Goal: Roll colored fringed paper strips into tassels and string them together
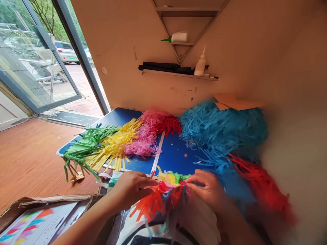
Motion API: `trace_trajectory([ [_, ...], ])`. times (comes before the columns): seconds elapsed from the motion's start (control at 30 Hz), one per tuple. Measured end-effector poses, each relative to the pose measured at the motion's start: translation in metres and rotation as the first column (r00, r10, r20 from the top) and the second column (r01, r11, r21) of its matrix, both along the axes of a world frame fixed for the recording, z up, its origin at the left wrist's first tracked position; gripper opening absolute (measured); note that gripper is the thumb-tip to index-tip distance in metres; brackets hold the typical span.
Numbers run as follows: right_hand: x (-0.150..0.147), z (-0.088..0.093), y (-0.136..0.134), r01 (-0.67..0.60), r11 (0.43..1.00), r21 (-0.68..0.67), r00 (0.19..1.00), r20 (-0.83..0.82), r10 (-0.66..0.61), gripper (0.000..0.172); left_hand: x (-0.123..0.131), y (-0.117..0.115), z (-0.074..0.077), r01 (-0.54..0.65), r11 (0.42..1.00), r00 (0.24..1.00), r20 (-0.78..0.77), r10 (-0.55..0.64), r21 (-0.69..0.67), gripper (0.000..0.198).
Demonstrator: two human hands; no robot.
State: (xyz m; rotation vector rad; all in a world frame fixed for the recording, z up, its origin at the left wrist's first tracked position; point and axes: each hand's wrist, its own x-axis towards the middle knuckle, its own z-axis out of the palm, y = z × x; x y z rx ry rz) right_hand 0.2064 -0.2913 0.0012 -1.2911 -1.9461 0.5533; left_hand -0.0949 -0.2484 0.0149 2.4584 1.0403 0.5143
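Observation:
Low in front of my body I hold a bunch of colourful paper tassels (153, 204), with orange-red, yellow, green and pink fringes gathered together. My left hand (130, 185) is closed at its left side, by the orange-red strips; its fingertips are partly hidden. At the other end, my right hand (204, 183) pinches a small red piece of the tassels between thumb and finger. Pale blue strips and something clear, perhaps plastic, hang below the bunch over my lap.
On the blue table (173, 153) lie green fringe (89, 139), yellow fringe (120, 139), pink fringe (143, 139), a large blue fringe heap (219, 126) and red fringe (265, 183). A cardboard box (58, 200) stands at lower left. Glue bottles (200, 64) rest on wall shelves.

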Motion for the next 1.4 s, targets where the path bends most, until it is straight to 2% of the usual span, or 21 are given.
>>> trace_trajectory([
  [0.13,0.0,-0.004,0.0,0.029,0.999,-0.036,1.0,0.01,-0.028,0.013,0.011,-0.002,-0.013,0.116,0.99,0.993,-0.002,-0.116,0.082,0.02],
  [0.2,0.001,-0.006,-0.001,0.036,0.998,-0.051,0.999,0.011,-0.035,0.014,0.015,-0.004,-0.017,0.077,0.994,0.996,0.049,-0.08,0.071,0.025],
  [0.3,0.002,-0.01,-0.002,0.047,0.997,-0.068,0.999,-0.005,-0.047,0.015,0.014,-0.004,-0.021,-0.055,0.997,0.987,0.145,0.063,-0.057,0.026],
  [0.37,0.002,-0.013,-0.003,0.057,0.996,-0.075,0.998,0.001,-0.058,0.015,0.011,-0.002,-0.026,-0.049,0.994,0.991,0.12,0.061,-0.101,0.023],
  [0.47,0.002,-0.019,-0.005,0.074,0.995,-0.072,0.997,0.009,-0.074,0.015,0.008,0.004,-0.041,0.055,0.998,0.998,0.024,-0.056,0.028,0.032],
  [0.53,0.0,-0.022,-0.005,0.081,0.993,-0.085,0.997,-0.009,-0.082,0.014,0.01,0.008,-0.053,0.118,0.987,0.993,0.004,-0.119,0.111,0.027],
  [0.6,-0.001,-0.024,-0.005,0.088,0.991,-0.104,0.996,-0.022,-0.091,0.015,0.014,0.009,-0.065,0.157,0.979,0.987,0.017,-0.161,0.128,0.024],
  [0.8,0.0,-0.03,-0.006,0.109,0.982,-0.152,0.993,-0.026,-0.115,0.015,0.024,-0.01,-0.094,0.164,0.966,0.971,0.138,-0.193,0.198,0.034],
  [0.9,0.002,-0.035,-0.008,0.131,0.978,-0.165,0.99,-0.035,-0.138,0.014,0.023,-0.019,-0.104,0.125,0.958,0.961,0.21,-0.182,0.256,0.028],
  [0.97,0.003,-0.038,-0.009,0.148,0.976,-0.16,0.987,-0.047,-0.157,0.014,0.024,-0.022,-0.108,0.057,0.976,0.935,0.332,-0.125,0.209,0.02],
  [1.0,0.003,-0.039,-0.009,0.154,0.976,-0.155,0.985,-0.052,-0.164,0.014,0.026,-0.023,-0.108,0.011,0.991,0.904,0.423,-0.067,0.131,0.017],
  [1.07,0.003,-0.041,-0.01,0.158,0.977,-0.14,0.985,-0.053,-0.167,0.014,0.032,-0.026,-0.108,-0.058,0.984,0.768,0.622,0.153,-0.17,0.015],
  [1.1,0.003,-0.041,-0.011,0.158,0.978,-0.134,0.985,-0.049,-0.166,0.014,0.035,-0.028,-0.107,-0.045,0.921,0.661,0.68,0.317,-0.386,0.017],
  [1.13,0.002,-0.042,-0.012,0.157,0.979,-0.133,0.985,-0.046,-0.164,0.015,0.039,-0.03,-0.106,0.021,0.8,0.542,0.679,0.495,-0.6,0.02],
  [1.17,0.002,-0.043,-0.013,0.155,0.979,-0.136,0.986,-0.043,-0.162,0.015,0.041,-0.031,-0.104,0.135,0.629,0.431,0.617,0.658,-0.765,0.023],
  [1.2,0.002,-0.043,-0.014,0.153,0.978,-0.141,0.986,-0.042,-0.16,0.015,0.041,-0.032,-0.103,0.279,0.439,0.343,0.515,0.785,-0.854,0.025],
  [1.23,0.002,-0.044,-0.015,0.151,0.977,-0.147,0.986,-0.043,-0.159,0.015,0.04,-0.031,-0.102,0.419,0.267,0.278,0.403,0.872,-0.868,0.026],
  [1.27,0.002,-0.044,-0.015,0.151,0.977,-0.153,0.986,-0.045,-0.159,0.015,0.036,-0.03,-0.102,0.525,0.142,0.225,0.298,0.928,-0.839,0.024],
  [1.3,0.002,-0.045,-0.016,0.149,0.976,-0.157,0.986,-0.048,-0.158,0.015,0.03,-0.027,-0.103,0.579,0.08,0.163,0.211,0.964,-0.811,0.021],
  [1.33,0.002,-0.046,-0.016,0.146,0.976,-0.16,0.986,-0.051,-0.156,0.015,0.022,-0.024,-0.104,0.584,0.063,0.088,0.14,0.986,-0.809,0.019],
  [1.4,0.001,-0.046,-0.016,0.141,0.976,-0.168,0.987,-0.056,-0.152,0.015,0.003,-0.019,-0.107,0.49,0.096,-0.081,0.065,0.995,-0.866,0.022],
])
